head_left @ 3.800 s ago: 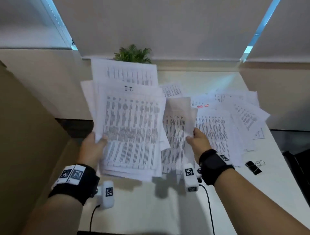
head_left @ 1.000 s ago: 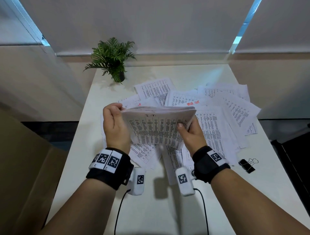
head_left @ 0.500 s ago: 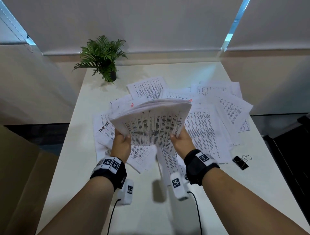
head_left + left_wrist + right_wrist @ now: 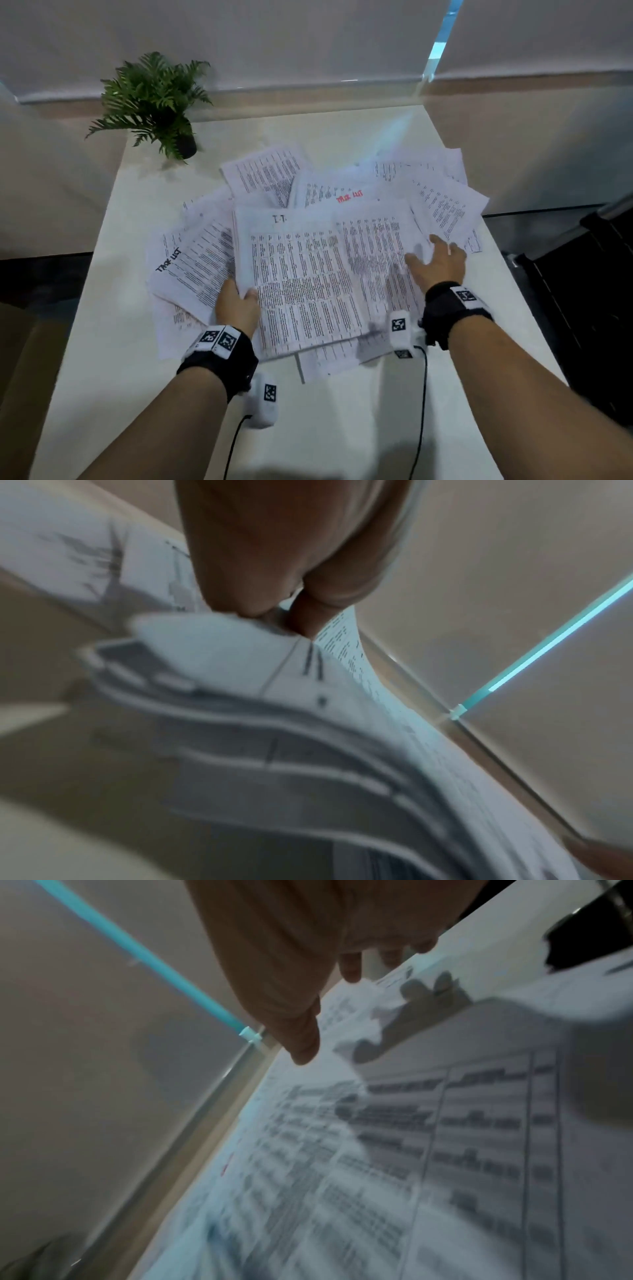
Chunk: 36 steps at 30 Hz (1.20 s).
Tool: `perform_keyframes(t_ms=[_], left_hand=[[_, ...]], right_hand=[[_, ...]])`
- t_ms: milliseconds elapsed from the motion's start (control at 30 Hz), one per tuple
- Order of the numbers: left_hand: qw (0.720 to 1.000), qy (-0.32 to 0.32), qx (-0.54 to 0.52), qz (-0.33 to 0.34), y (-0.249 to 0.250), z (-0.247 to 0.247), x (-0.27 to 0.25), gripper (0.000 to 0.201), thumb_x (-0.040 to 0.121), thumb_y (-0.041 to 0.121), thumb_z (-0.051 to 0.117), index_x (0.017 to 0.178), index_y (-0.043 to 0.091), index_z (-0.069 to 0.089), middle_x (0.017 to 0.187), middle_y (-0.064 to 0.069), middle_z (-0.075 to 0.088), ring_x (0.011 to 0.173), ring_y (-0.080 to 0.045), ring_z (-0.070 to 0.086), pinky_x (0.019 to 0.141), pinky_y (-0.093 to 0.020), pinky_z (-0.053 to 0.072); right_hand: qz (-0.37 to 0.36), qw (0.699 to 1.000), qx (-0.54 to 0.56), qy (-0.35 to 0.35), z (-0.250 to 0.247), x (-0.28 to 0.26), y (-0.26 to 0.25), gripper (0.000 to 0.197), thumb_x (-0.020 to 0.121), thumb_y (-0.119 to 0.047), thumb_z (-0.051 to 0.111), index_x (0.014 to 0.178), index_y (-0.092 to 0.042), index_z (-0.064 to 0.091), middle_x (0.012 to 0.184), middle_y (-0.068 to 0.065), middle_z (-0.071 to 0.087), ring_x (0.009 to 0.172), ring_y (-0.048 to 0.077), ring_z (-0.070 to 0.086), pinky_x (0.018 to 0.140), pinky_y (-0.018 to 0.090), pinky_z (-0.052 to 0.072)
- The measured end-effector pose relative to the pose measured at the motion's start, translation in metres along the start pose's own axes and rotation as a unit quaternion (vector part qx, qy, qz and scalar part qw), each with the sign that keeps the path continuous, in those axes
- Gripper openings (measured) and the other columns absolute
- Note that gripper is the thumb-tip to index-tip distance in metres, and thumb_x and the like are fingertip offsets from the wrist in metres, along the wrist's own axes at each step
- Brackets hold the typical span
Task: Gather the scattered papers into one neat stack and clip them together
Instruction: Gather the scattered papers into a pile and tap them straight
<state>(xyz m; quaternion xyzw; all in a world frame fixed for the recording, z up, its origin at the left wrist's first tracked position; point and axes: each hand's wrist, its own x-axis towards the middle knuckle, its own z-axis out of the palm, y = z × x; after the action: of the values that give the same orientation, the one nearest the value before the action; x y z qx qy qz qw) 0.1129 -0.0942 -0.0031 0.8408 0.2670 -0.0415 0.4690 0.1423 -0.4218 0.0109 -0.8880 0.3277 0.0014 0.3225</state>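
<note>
My left hand point(image 4: 238, 301) grips the left edge of a gathered stack of printed papers point(image 4: 301, 277), thumb on top. In the left wrist view the stack point(image 4: 274, 723) fans out below that pinching hand point(image 4: 291, 610), several sheets thick. My right hand point(image 4: 436, 258) hovers with fingers spread over the loose sheets point(image 4: 442, 202) at the right and holds nothing. In the right wrist view its straight fingers point(image 4: 301, 1042) sit just above a printed sheet point(image 4: 377, 1150). More loose sheets point(image 4: 191, 263) lie at the left under the stack. The binder clip is hidden from view.
A small potted fern point(image 4: 154, 102) stands at the back left corner of the white table point(image 4: 325, 428). A dark object point(image 4: 589, 284) sits off the table's right edge. A brown cardboard surface point(image 4: 20, 377) is at the lower left.
The stack, held upright in both hands before, now lies flatter over the loose sheets. My right hand has let go of it and moved right with fingers spread.
</note>
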Motion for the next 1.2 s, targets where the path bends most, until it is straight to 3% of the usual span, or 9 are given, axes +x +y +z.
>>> perform_keyframes(t_ms=[100, 233, 700, 767, 833, 933, 1000, 1100, 1200], left_hand=[[0.999, 0.006, 0.028, -0.025, -0.013, 0.007, 0.007, 0.028, 0.095, 0.014, 0.05, 0.121, 0.004, 0.052, 0.106, -0.016, 0.06, 0.089, -0.029, 0.057, 0.081, -0.037, 0.05], [0.997, 0.005, 0.062, -0.048, -0.028, 0.007, 0.013, 0.024, 0.096, 0.017, 0.051, 0.115, 0.004, 0.052, 0.096, -0.013, 0.058, 0.086, -0.031, 0.057, 0.075, -0.034, 0.047], [0.994, 0.02, 0.063, -0.082, -0.062, -0.06, 0.042, 0.031, 0.095, 0.02, 0.054, 0.121, 0.005, 0.051, 0.116, -0.018, 0.062, 0.101, -0.035, 0.06, 0.089, -0.041, 0.049], [0.996, 0.028, 0.041, -0.069, -0.06, -0.066, 0.04, 0.029, 0.095, 0.019, 0.054, 0.121, 0.006, 0.051, 0.117, -0.016, 0.062, 0.101, -0.033, 0.06, 0.089, -0.041, 0.049], [0.998, 0.046, 0.022, -0.043, -0.052, -0.074, 0.034, 0.028, 0.096, 0.017, 0.052, 0.122, 0.007, 0.05, 0.116, -0.013, 0.06, 0.1, -0.03, 0.058, 0.088, -0.038, 0.047], [0.997, 0.074, -0.005, 0.011, -0.034, -0.084, 0.018, 0.022, 0.097, 0.017, 0.049, 0.118, 0.011, 0.049, 0.11, -0.009, 0.058, 0.097, -0.029, 0.057, 0.089, -0.041, 0.048], [0.996, 0.071, -0.034, 0.047, -0.021, -0.089, 0.006, 0.019, 0.098, 0.016, 0.048, 0.116, 0.013, 0.049, 0.106, -0.007, 0.058, 0.093, -0.027, 0.055, 0.086, -0.038, 0.048], [0.991, 0.039, -0.082, 0.102, -0.002, -0.092, -0.013, 0.013, 0.097, 0.013, 0.047, 0.11, 0.017, 0.048, 0.099, -0.004, 0.058, 0.084, -0.021, 0.055, 0.069, -0.029, 0.044], [0.982, -0.002, -0.138, 0.129, 0.009, -0.089, -0.03, 0.01, 0.099, 0.012, 0.045, 0.104, 0.02, 0.045, 0.094, 0.002, 0.056, 0.082, -0.014, 0.053, 0.062, -0.026, 0.04]], right_hand=[[0.081, 0.993, -0.07, -0.044, -0.008, 0.03, 0.022, 0.073, 0.08, -0.049, 0.062, 0.143, -0.038, 0.027, 0.158, 0.009, 0.002, 0.143, 0.04, 0.009, 0.115, 0.056, 0.014], [0.079, 0.984, -0.11, -0.12, -0.001, 0.044, 0.028, 0.081, 0.082, -0.053, 0.057, 0.149, -0.037, 0.012, 0.158, 0.013, 0.002, 0.141, 0.043, 0.012, 0.114, 0.051, 0.019], [-0.029, 0.97, -0.204, -0.126, 0.064, -0.018, -0.021, 0.064, 0.085, -0.041, 0.056, 0.141, -0.025, 0.029, 0.154, 0.008, 0.016, 0.133, 0.036, 0.025, 0.1, 0.046, 0.038], [-0.013, 0.97, -0.205, -0.131, 0.065, -0.024, -0.031, 0.066, 0.084, -0.04, 0.057, 0.142, -0.026, 0.028, 0.155, 0.008, 0.011, 0.136, 0.037, 0.021, 0.107, 0.05, 0.033], [-0.012, 0.966, -0.226, -0.123, 0.061, -0.034, -0.043, 0.073, 0.084, -0.044, 0.057, 0.146, -0.03, 0.02, 0.159, 0.008, -0.002, 0.144, 0.038, 0.007, 0.114, 0.059, 0.014], [-0.134, 0.952, -0.249, -0.116, 0.054, -0.061, -0.069, 0.08, 0.088, -0.055, 0.047, 0.15, -0.03, 0.002, 0.16, 0.005, -0.013, 0.147, 0.034, -0.01, 0.113, 0.06, 0.0], [-0.211, 0.944, -0.177, -0.183, 0.051, -0.09, -0.086, 0.08, 0.09, -0.053, 0.045, 0.151, -0.025, 0.001, 0.161, 0.004, -0.004, 0.148, 0.03, -0.007, 0.115, 0.056, 0.001], [-0.17, 0.923, 0.088, -0.335, 0.047, -0.126, -0.097, 0.081, 0.092, -0.032, 0.056, 0.151, -0.023, 0.002, 0.16, 0.005, 0.01, 0.147, 0.027, 0.011, 0.119, 0.048, 0.014], [-0.091, 0.908, 0.273, -0.303, 0.041, -0.143, -0.096, 0.053, 0.091, -0.014, 0.055, 0.137, -0.023, 0.03, 0.141, 0.016, 0.043, 0.127, 0.033, 0.047, 0.106, 0.046, 0.041]])
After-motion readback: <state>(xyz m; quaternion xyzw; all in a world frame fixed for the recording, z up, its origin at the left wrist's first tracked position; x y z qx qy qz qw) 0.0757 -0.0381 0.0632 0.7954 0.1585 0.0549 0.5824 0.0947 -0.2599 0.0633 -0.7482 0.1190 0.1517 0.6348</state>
